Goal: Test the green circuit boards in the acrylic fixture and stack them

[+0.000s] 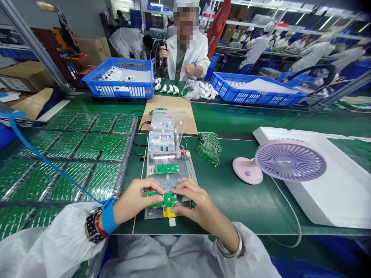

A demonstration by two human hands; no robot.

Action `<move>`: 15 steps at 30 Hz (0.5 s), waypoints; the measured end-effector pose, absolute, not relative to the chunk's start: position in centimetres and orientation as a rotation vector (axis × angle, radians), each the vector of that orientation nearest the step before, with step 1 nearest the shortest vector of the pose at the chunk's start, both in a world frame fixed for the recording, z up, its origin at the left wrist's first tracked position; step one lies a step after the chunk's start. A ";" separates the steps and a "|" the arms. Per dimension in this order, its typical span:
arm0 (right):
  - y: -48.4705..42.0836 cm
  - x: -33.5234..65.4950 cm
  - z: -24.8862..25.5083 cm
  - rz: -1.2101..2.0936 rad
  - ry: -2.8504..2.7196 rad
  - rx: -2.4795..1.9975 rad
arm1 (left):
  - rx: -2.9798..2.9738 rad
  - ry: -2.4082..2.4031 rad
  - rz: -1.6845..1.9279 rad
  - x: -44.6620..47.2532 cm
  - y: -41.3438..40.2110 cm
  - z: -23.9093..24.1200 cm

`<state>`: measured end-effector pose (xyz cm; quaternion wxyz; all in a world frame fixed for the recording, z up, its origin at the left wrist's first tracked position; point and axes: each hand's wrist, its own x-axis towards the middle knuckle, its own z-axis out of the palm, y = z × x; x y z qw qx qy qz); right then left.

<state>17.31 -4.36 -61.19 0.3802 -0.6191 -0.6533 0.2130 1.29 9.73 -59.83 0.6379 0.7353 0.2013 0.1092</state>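
Observation:
Between my two hands is a green circuit board [169,199], held just over the near end of a clear test fixture [150,213]. My left hand [139,197] pinches its left end between thumb and fingers. At its right end, my right hand [193,197] grips the edge with thumb and fingertips. A second circuit board [166,168] lies flat on the fixture, just beyond my hands. Behind it stands a blue module with a red lit display [161,142] under a raised clear cover [181,119]. A yellow part [169,212] shows below the held board.
Trays of green boards [84,154] fill the left side. Right of the fixture lie a fanned stack of boards [209,148], a pink-purple fan [290,160] with its cable, and a white tray [324,200]. Blue baskets [121,90] stand at the back; a co-worker [185,50] is across the bench.

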 end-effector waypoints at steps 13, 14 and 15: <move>-3.9 20.1 -62.1 0.431 -1.676 -1.810 | 2.364 0.612 0.424 -0.3 11.1 -61.2; -3.8 20.1 -62.1 0.427 -1.686 -1.822 | 2.374 0.616 0.416 -0.2 11.2 -61.4; -3.8 20.1 -62.2 0.422 -1.695 -1.833 | 2.380 0.618 0.408 -0.1 11.2 -61.6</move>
